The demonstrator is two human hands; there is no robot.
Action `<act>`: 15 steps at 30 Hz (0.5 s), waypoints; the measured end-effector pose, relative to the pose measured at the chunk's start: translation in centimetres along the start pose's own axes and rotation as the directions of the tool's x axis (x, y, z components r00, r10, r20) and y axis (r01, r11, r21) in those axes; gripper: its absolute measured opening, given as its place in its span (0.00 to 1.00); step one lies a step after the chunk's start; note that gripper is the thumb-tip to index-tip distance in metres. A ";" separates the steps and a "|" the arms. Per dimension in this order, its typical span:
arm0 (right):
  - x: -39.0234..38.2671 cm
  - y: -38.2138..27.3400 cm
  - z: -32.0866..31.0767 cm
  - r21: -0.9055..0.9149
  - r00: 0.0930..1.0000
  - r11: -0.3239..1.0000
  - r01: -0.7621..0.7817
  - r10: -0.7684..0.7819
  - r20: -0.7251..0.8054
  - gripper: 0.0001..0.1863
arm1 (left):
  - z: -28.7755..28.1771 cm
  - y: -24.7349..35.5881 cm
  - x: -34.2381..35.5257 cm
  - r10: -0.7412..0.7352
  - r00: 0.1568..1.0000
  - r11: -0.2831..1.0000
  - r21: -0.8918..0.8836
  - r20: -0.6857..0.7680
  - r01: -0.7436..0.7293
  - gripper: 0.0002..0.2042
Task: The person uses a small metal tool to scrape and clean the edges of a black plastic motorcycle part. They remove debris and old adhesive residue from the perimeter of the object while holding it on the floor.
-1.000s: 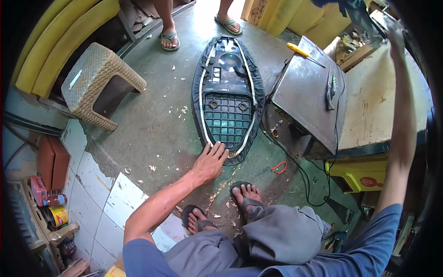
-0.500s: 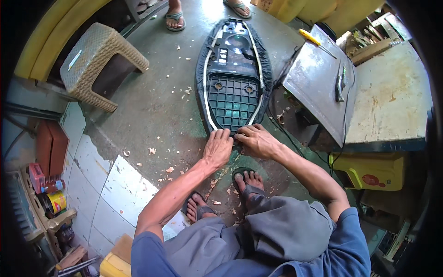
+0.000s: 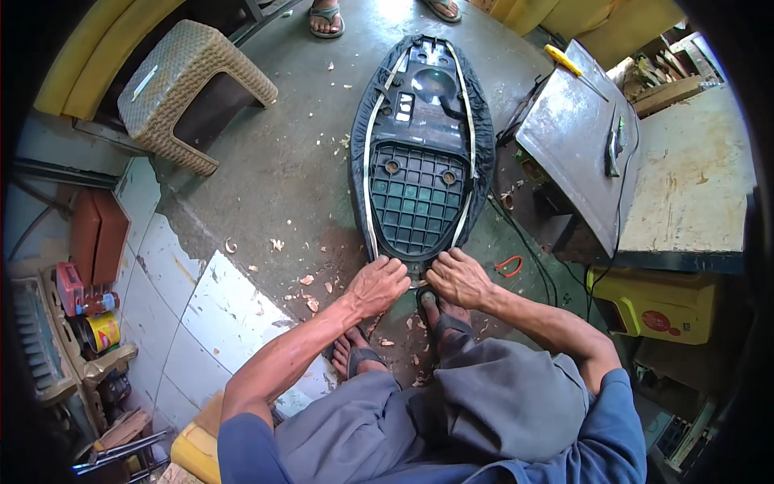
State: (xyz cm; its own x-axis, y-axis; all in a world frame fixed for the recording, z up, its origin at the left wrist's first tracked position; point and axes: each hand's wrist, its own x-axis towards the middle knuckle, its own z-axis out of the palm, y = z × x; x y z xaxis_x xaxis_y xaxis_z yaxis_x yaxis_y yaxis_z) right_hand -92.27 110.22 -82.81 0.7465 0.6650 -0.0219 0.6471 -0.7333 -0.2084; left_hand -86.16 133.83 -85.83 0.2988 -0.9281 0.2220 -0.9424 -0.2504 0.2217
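Observation:
A motorcycle seat [image 3: 419, 137] lies upside down on the floor in front of me, its black ribbed plastic base showing. The black seat cover [image 3: 360, 165] wraps over the rim, and a whitish strip [image 3: 368, 169] runs along its edge on both sides. At the narrow near end, my left hand [image 3: 377, 284] has its fingers closed over the cover's edge. Just to the right, my right hand [image 3: 459, 278] pinches that same edge, with a small gap between the hands. Both sets of fingertips are partly hidden by the knuckles.
A woven-pattern stool [image 3: 189, 89] stands at left. To the right, a metal-topped surface [image 3: 576, 121] bears a yellow-handled screwdriver [image 3: 574, 71] and a dark tool [image 3: 613, 149]. A red loop [image 3: 509, 266] and cables [image 3: 532, 242] lie nearby. Another person's sandalled foot [image 3: 326, 18] is at the far edge.
The seat has come closer to me, with both hands still gripping its near end. The view has shifted slightly, and the red loop now shows beside my right arm.

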 end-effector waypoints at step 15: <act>-1.0 -2.7 -9.7 0.116 0.618 0.916 -0.384 0.349 -0.705 0.15 | -12.1 1.1 4.0 -0.054 0.888 0.998 -0.063 -0.456 0.029 0.05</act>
State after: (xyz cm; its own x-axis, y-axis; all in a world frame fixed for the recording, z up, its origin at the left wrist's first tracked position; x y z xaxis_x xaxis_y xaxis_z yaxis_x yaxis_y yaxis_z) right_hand -93.25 110.19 -72.78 0.7958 0.0556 0.6030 0.2879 -0.9108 -0.2959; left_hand -84.18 133.21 -73.19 0.3849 -0.6856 0.6179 -0.9222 -0.2590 0.2871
